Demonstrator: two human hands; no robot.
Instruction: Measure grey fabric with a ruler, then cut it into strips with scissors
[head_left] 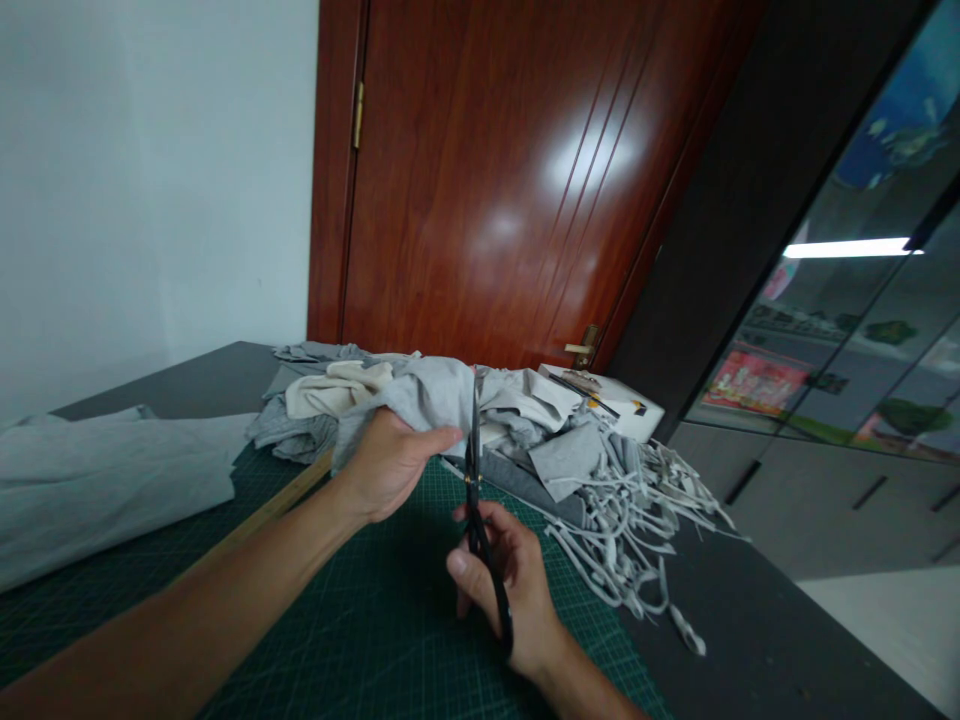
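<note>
Cloth (439, 388), pale grey, is held up just above the far side of the mat (390, 630) in the head view; reckoning the clock from the scissors' pivot, it lies at eleven. It looks thin, light and soft, with enough body to fold rather than collapse. I judge it would sag wherever unsupported, grip well against skin and survive squeezing, though a cut edge might fray. A pinch near the edge, beside the blades with the fingertips kept clear of them, should keep it taut.

At nine o'clock the left hand (391, 465) is closed on the cloth, thumb pointing toward three, its fingers mostly hidden by the fabric. At five, the right hand (521, 580) holds the scissors (472, 480) by their dark handles, blades aimed at twelve and up against the cloth; how far they are parted I cannot tell. Being rigid and sharp, the scissors are best taken by the loops.

Around them on the table (742, 570): cream cloth (341, 390) at ten, a stick (289, 490) between eight and nine, running beneath the left forearm, a wide pale sheet (112, 490) at nine, limp strips (622, 530) between three and four, likely to tangle if pulled, and a white box (646, 420) between two and three.
</note>
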